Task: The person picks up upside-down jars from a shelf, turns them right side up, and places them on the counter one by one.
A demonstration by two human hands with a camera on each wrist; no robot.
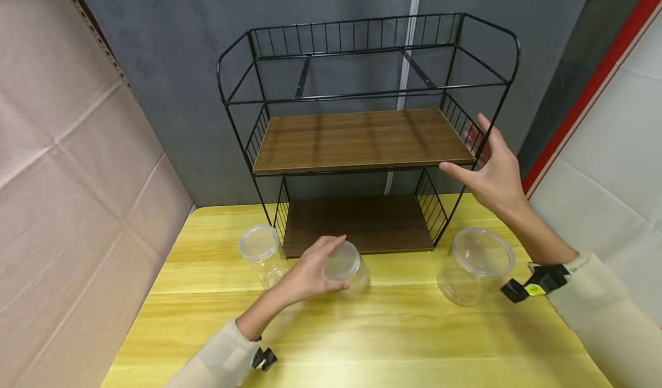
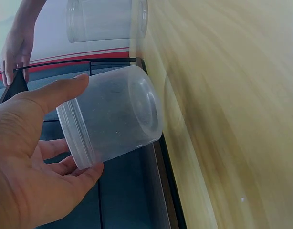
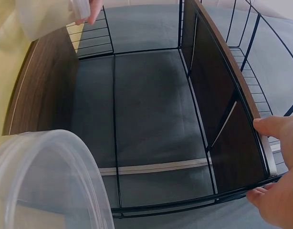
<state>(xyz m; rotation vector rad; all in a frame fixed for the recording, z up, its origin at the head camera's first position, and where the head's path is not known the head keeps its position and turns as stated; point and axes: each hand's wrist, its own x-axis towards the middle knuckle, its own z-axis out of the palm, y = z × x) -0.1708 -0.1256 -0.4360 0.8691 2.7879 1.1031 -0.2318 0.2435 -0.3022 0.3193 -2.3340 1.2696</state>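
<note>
My left hand [image 1: 312, 273] holds a clear plastic jar [image 2: 113, 114] around its lid, thumb on one side and fingers on the other. The jar is tilted, its base close over the table in the left wrist view, in front of the rack's bottom board [image 1: 357, 221]. At the right side of the black wire rack, my right hand [image 1: 495, 172] grips the middle shelf [image 1: 357, 141] near its front corner. The thumb [image 3: 270, 126] presses the board's front edge, while the other fingers reach around the side wires, partly hidden. Both wooden boards are bare.
A second clear jar [image 1: 260, 249] stands left of my left hand, near the rack's front left leg. Another lidded jar [image 1: 478, 256] stands at the right, below my right forearm. Grey cloth [image 1: 170, 77] hangs behind the rack, and light panels flank the wooden table [image 1: 393, 330].
</note>
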